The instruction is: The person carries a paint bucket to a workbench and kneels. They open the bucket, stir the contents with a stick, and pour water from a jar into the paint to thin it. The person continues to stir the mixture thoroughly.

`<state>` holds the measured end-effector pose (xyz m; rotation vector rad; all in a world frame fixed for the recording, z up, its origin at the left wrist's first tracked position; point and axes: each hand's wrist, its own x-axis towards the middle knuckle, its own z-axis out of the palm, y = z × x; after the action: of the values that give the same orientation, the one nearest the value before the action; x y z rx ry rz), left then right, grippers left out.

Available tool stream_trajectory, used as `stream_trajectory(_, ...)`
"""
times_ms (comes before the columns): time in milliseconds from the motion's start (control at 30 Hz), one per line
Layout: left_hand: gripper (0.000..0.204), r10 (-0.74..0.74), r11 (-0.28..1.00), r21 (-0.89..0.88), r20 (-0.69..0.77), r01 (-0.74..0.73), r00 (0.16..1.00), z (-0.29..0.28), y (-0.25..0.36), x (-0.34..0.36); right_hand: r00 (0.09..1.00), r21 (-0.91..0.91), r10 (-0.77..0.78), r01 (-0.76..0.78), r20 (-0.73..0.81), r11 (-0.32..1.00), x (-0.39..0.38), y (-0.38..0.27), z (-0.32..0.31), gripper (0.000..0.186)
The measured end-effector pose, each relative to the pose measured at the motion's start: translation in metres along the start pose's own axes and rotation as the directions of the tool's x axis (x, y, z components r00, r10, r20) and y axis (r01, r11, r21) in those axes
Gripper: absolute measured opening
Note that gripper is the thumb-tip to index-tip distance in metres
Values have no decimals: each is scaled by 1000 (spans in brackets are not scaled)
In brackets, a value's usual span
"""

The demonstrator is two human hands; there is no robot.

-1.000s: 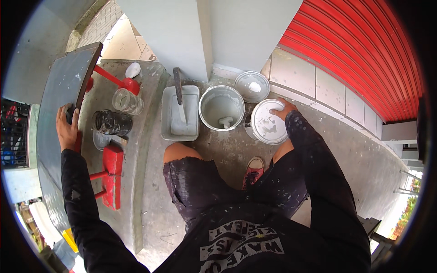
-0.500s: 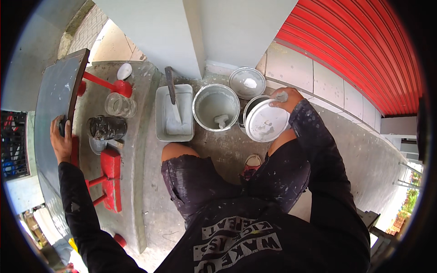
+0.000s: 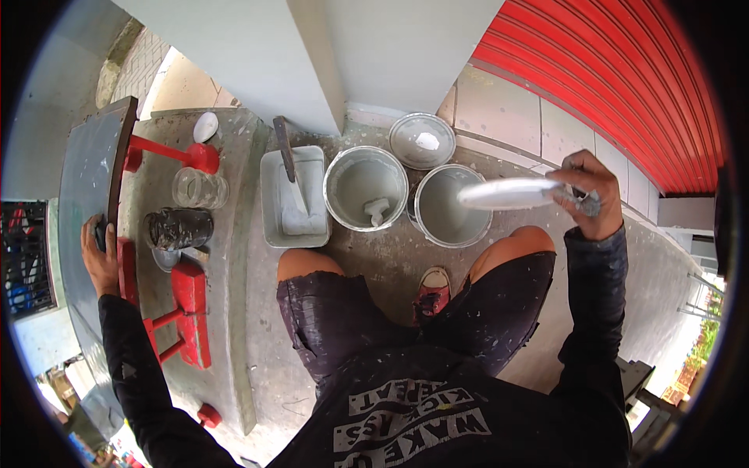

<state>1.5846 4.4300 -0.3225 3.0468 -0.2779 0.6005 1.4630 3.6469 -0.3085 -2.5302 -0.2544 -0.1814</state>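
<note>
A round white bucket lid (image 3: 507, 193) is gripped at its right edge by my right hand (image 3: 594, 195), tilted so that it shows nearly edge-on. A grey, crumpled-looking lump also sits against those fingers. Just left of the lid stands an uncovered bucket (image 3: 449, 214) with a grey inside, partly hidden by the lid. My left hand (image 3: 99, 257) lies at the edge of a dark board-like top (image 3: 82, 171), its fingers and thumb around a small dark object (image 3: 100, 232) I cannot make out. Another bucket (image 3: 365, 175) holds grey liquid and a pale lump.
A grey tray (image 3: 273, 210) holds a wooden-handled blade (image 3: 289, 160). Behind the buckets lies a paint-smeared lid (image 3: 422, 140). Left, on a raised ledge, are a clear jar (image 3: 201, 188), a black-smeared can (image 3: 179, 228) and red supports (image 3: 189, 312). A pale pillar (image 3: 234, 58) stands ahead.
My right hand has lifted the white lid off the right bucket and carried it rightward, turning it edge-on. That bucket's opening now shows. My left hand stays at the board's edge.
</note>
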Motion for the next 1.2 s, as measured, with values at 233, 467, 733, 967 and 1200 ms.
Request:
stream_trajectory(233,31,-4,1000,-18,-34,3,999,2,4,0,937,-331,25,-149,-350,932,64,145,88,21)
stream_trajectory(467,32,-8,1000,-4,-18,8,1000,-2,3,2,874,-355,339,-458,-349,815,83,231,203,36)
stream_trajectory(733,32,-39,999,4,-25,39,999,-8,8,-6,839,-75,403,-458,-366,886,73,201,244,41)
stream_trajectory(967,32,-77,997,-16,-29,77,997,-8,18,2,848,-185,527,-526,-52,830,101,234,262,40)
stream_trajectory(1200,32,-94,995,-35,-27,93,995,-7,18,2,845,-338,523,-463,111,819,138,221,295,41)
